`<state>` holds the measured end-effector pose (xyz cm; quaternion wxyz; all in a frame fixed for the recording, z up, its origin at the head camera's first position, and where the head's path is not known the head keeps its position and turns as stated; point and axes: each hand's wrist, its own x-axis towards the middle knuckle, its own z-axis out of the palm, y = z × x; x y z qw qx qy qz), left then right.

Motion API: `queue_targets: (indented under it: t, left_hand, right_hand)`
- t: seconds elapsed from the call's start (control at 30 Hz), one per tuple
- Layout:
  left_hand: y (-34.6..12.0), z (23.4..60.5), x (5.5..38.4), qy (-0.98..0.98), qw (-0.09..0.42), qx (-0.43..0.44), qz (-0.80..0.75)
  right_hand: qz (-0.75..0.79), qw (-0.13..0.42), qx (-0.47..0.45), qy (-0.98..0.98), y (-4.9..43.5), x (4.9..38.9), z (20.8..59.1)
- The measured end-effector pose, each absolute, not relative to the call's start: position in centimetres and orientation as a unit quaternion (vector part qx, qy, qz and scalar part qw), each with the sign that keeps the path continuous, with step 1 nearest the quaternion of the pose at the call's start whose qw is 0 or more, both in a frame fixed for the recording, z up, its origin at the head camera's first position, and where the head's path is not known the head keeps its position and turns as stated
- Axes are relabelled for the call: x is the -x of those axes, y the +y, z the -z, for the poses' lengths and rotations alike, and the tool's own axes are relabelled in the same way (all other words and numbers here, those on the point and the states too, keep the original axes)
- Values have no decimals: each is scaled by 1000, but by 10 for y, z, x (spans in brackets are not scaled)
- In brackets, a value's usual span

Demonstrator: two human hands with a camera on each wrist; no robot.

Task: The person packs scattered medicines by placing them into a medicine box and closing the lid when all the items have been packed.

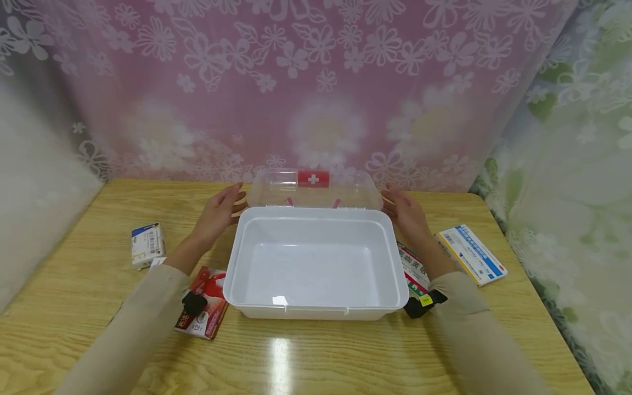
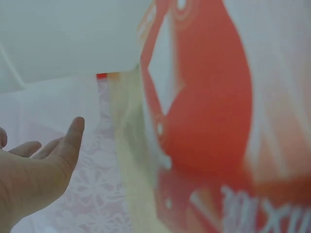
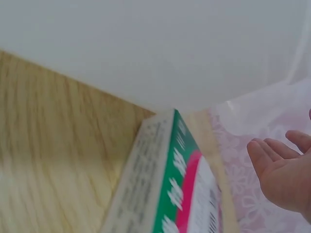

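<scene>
A white plastic first-aid box (image 1: pixel 316 314) stands in the middle of the table with its inside facing up. Its clear lid (image 1: pixel 269 193), which bears a red label with a white cross, lies swung back behind it. At the lid's left edge is my left hand (image 1: pixel 217 213), fingers extended and slightly bent. My right hand (image 1: pixel 407 216) mirrors it at the lid's right edge, thumb and fingers spread. Both wrist views show the fingers loosely extended, the left hand (image 2: pixel 43 177) and the right hand (image 3: pixel 284 170) each with nothing in the palm.
Left of the box lie a red and white medicine box (image 1: pixel 209 307) and a small white and blue carton (image 1: pixel 147 245). On the right are a green and white medicine box (image 1: pixel 413 267), partly under my forearm, and a blue and white carton (image 1: pixel 472 254). Floral curtains (image 1: pixel 316 99) surround the wooden table (image 1: pixel 247 362).
</scene>
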<state>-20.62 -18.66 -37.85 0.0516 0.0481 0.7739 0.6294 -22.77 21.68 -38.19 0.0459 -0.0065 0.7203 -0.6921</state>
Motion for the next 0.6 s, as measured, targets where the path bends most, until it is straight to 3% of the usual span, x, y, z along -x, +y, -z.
queue_targets:
  t: [0.6]
  left_hand:
    - [-184, 344, 157, 823, 56, -93, -558]
  right_hand:
    - [577, -4, 121, 808, 239, 175, 345]
